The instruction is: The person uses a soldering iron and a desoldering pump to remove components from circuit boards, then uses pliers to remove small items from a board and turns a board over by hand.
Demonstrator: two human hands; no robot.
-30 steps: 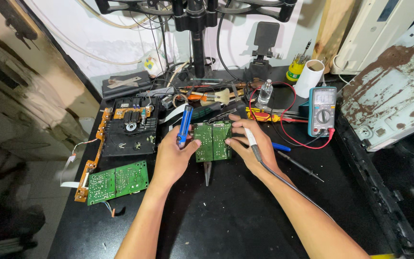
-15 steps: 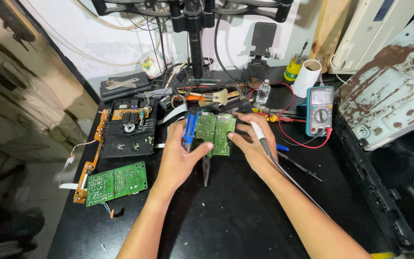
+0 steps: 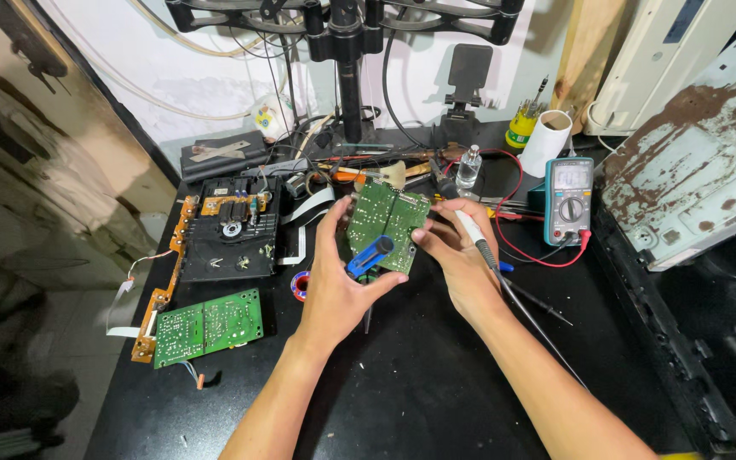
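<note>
Both hands hold a green circuit board [image 3: 388, 218] tilted up above the black table [image 3: 436, 392], solder side toward me. My left hand [image 3: 336, 290] grips its left edge and also pins a blue-handled tool [image 3: 370, 255] against the board's lower part. My right hand [image 3: 460, 260] steadies the right edge with thumb and fingertips. A soldering iron [image 3: 471, 227] with a pale grip lies tucked between its fingers, and the iron's cable runs back along my right forearm.
A teal multimeter [image 3: 569, 200] with red and black leads stands to the right. On the left lie a black disc-drive mechanism [image 3: 232, 240], a second green board [image 3: 207, 323] and a narrow orange board [image 3: 163, 294]. A rusty metal panel [image 3: 700, 170] leans at far right. A stand pole [image 3: 349, 81] rises behind.
The board has been lifted off the table and tilted up toward me. Both hands rose with it, and the blue tool swung from upright to slanted across the board's lower edge.
</note>
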